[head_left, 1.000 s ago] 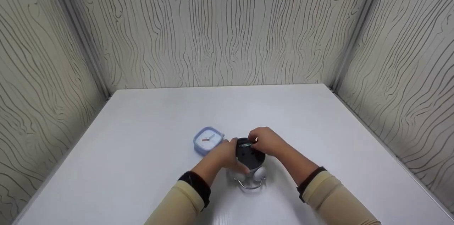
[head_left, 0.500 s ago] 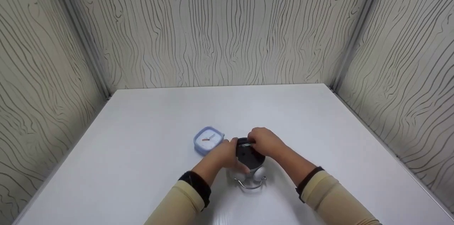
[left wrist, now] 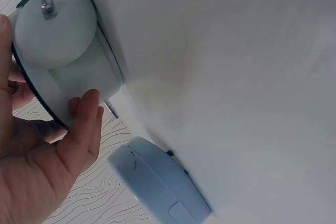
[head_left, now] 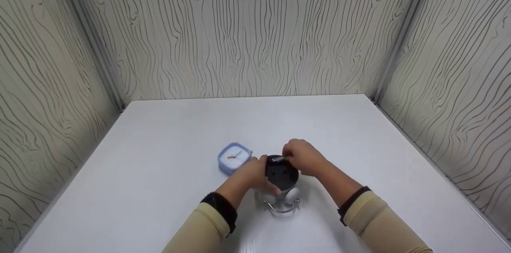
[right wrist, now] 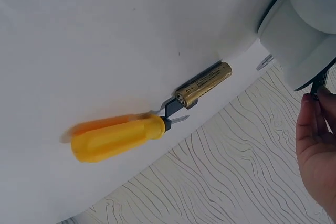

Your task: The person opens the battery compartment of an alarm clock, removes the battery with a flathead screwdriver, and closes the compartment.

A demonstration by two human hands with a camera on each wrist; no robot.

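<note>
A white twin-bell alarm clock lies face down with its black back up and its bells toward me. Its rim is held by my left hand, with the fingers along the white side in the left wrist view, where the left hand is large. At the far edge of the back, my right hand pinches a small dark cylinder that looks like a battery. In the right wrist view the right hand has this dark piece between thumb and fingers, partly hidden at the clock's rim.
Left of the hands stands a blue square alarm clock. The right wrist view shows a yellow-handled screwdriver on the white table, beside a gold battery and a small black piece. Patterned panels surround the table.
My right hand first dipped over the dark battery, then shifted slightly up and right; more of the clock's black back shows now. The left hand and both clocks have stayed put.
</note>
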